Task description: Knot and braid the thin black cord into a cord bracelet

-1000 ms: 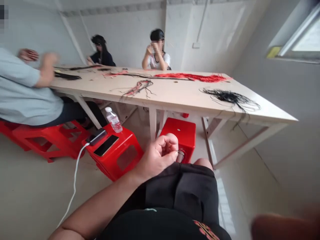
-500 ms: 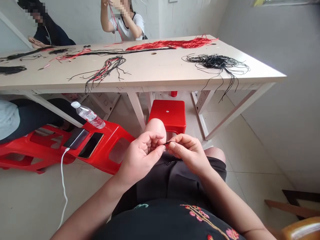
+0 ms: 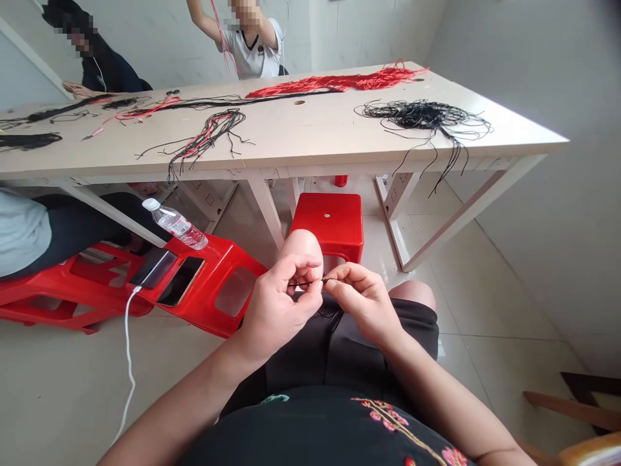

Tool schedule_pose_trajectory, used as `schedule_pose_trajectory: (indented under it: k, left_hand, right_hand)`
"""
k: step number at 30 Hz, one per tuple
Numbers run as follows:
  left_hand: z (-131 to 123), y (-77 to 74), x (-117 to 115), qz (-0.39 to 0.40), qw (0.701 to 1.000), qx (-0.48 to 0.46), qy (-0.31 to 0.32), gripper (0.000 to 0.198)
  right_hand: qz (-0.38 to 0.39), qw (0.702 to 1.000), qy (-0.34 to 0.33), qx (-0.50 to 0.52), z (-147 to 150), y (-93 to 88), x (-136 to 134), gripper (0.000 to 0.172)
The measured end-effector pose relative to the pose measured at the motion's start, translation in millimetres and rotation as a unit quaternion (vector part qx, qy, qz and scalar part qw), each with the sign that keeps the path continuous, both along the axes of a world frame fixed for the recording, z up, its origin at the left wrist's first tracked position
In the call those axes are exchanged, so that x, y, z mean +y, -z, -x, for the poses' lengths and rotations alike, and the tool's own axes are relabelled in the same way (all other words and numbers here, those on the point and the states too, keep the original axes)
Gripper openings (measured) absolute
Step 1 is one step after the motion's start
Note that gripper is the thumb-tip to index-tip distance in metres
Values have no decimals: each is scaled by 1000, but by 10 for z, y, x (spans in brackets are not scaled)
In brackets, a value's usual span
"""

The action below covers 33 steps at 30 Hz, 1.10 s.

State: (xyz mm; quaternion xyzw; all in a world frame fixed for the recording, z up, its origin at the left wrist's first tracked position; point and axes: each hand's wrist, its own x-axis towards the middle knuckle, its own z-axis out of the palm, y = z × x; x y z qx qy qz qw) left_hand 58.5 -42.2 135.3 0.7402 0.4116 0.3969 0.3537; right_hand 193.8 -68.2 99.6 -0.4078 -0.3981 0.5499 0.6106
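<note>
My left hand (image 3: 281, 304) and my right hand (image 3: 361, 304) meet above my lap, fingertips pinching a thin black cord (image 3: 305, 283) between them. The cord runs almost level from one hand to the other, and a loose end hangs down by my black shorts (image 3: 334, 343). Behind my hands is my bare knee (image 3: 303, 249). On the pale table (image 3: 295, 139) lie a tangled heap of black cords (image 3: 427, 116), a long bunch of red cords (image 3: 339, 82), and a red-and-black cord bundle (image 3: 206, 139), all well beyond my hands.
A red plastic stool (image 3: 327, 223) stands under the table. Another (image 3: 218, 288) holds a phone (image 3: 180, 281) with a white cable (image 3: 129, 369) and a water bottle (image 3: 177, 224). A seated person's sleeve (image 3: 19, 233) shows at left; a co-worker (image 3: 250, 45) sits across the table.
The view has swung level from a tilted one. My right hand has come in and joined my left at the cord, and the cord now shows stretched between my fingers.
</note>
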Motion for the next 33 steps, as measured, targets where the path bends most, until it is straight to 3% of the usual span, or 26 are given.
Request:
schedule_pose_trajectory:
  k: [6,12,16,24,29,33]
  left_hand:
    - [2,92,21,-112,994,15,-2,29]
    - [11,89,31,-121,993,8,-3,32]
    - [7,87,29,-114,993,6,-2,32]
    - [-7,64,25,-36,999,-7,12,26]
    - [20,78,73,81,996,-22,39,11]
    - [71,109,87,131,990,-5,48,6]
  right_hand:
    - [-8,1000,6,-7,13,5,-17,8]
    - [27,998,-31,55,-21,-22,-12,10]
    - [36,998,-40,45,-31,-17,12,12]
    - [-11,998,14,-66,-15,-23,-2,10]
    - [-28,974,60,-215,18,87,-30,9]
    - [-46,960,42,-272,16,175,-28,11]
